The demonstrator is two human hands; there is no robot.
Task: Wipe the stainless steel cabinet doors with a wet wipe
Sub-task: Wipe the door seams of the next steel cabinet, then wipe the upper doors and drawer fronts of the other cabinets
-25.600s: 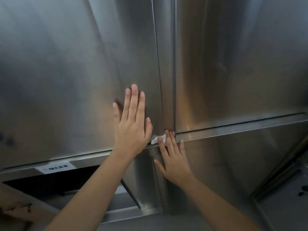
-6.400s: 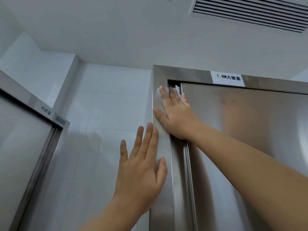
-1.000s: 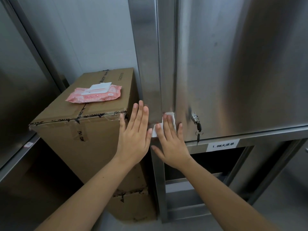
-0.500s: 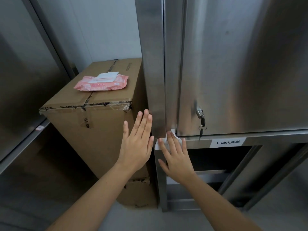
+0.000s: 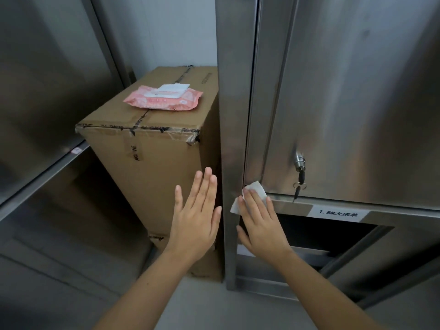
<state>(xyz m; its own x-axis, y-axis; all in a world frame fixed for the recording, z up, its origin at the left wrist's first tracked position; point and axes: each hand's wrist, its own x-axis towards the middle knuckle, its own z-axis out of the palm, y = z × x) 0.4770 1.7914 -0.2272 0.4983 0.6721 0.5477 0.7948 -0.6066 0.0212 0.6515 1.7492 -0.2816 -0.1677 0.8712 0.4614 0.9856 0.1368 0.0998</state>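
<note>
A stainless steel cabinet door (image 5: 357, 96) fills the right side, with a lock and hanging key (image 5: 299, 177) near its lower left corner. My right hand (image 5: 260, 225) presses a white wet wipe (image 5: 256, 189) with straight fingers against the cabinet frame, just below the door's bottom left corner. My left hand (image 5: 196, 215) is flat with fingers straight in front of the cardboard box, just left of the frame's edge. Whether it touches the box I cannot tell.
A tall cardboard box (image 5: 152, 163) stands left of the cabinet with a pink wet-wipe pack (image 5: 164, 97) on top. Another steel cabinet (image 5: 42, 79) lies at the far left. Below the door is a white label (image 5: 338, 212) and a dark open compartment (image 5: 321, 232).
Both hands have slid down the cabinet frame over the last second; the wipe now sits below the door's bottom corner. The view has tilted slightly downward.
</note>
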